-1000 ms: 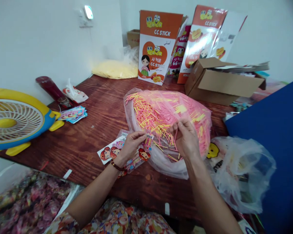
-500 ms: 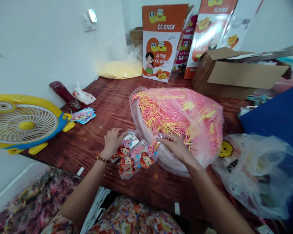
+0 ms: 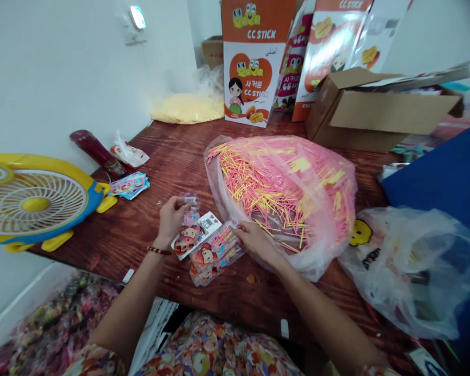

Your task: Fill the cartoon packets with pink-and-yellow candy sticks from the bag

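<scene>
My left hand (image 3: 171,218) lifts a small printed packet (image 3: 190,214) off the wooden table (image 3: 168,156), fingers closed on it. My right hand (image 3: 254,241) rests on a small stack of filled cartoon packets (image 3: 213,255), fingertips pressed on the top one. Just beyond my right hand lies a big clear bag of pink and yellow sticks (image 3: 282,188).
A yellow and blue fan (image 3: 35,198) stands at the left. More packets (image 3: 129,184) and a dark red bottle (image 3: 96,150) lie near the wall. Printed CC STICK cartons (image 3: 254,57) and an open cardboard box (image 3: 376,112) stand behind. A crumpled plastic bag (image 3: 411,266) and a blue board (image 3: 446,183) lie right.
Both hands came down from in front of the stick bag. The right hand laid its filled packet on the stack; the left hand picked up another packet from the table.
</scene>
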A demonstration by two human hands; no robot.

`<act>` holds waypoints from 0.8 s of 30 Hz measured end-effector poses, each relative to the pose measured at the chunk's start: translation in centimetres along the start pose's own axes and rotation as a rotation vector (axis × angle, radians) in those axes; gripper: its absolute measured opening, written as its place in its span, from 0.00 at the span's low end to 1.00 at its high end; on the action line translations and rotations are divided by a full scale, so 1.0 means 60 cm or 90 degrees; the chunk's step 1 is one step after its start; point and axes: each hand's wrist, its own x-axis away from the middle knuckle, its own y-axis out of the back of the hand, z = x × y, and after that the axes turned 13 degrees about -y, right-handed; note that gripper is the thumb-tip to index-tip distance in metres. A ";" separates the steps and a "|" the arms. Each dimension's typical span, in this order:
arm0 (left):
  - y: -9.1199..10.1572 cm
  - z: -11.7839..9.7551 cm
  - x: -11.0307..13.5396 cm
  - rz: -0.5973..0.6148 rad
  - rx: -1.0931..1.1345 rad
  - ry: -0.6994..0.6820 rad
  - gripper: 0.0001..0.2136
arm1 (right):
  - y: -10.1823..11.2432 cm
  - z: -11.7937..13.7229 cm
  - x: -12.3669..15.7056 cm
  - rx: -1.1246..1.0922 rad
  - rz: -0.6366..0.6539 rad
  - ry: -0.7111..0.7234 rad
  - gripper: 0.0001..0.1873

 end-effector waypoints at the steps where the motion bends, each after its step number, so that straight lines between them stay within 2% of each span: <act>1: 0.015 -0.006 -0.007 -0.023 0.049 0.003 0.08 | -0.001 0.002 0.002 0.083 -0.034 0.009 0.14; 4: 0.046 -0.043 -0.018 -0.021 0.168 0.032 0.10 | 0.008 0.005 0.015 0.237 -0.086 0.010 0.10; 6: 0.046 -0.077 -0.013 0.044 0.192 0.038 0.10 | 0.022 0.008 0.026 0.247 -0.107 0.019 0.10; 9: 0.013 -0.126 0.012 0.199 0.180 0.005 0.09 | 0.049 0.013 0.043 0.131 -0.139 0.119 0.12; 12: -0.036 -0.159 0.047 0.327 0.219 -0.009 0.09 | 0.075 0.017 0.057 0.001 -0.106 0.259 0.11; 16: -0.085 -0.176 0.076 0.398 0.261 0.018 0.11 | 0.095 0.005 0.064 0.023 -0.085 0.330 0.10; 21: -0.111 -0.174 0.088 0.453 0.240 0.021 0.12 | 0.108 -0.028 0.060 0.035 -0.066 0.288 0.17; 24: -0.123 -0.172 0.095 0.470 0.246 0.023 0.14 | 0.122 -0.049 0.046 0.014 0.008 0.262 0.20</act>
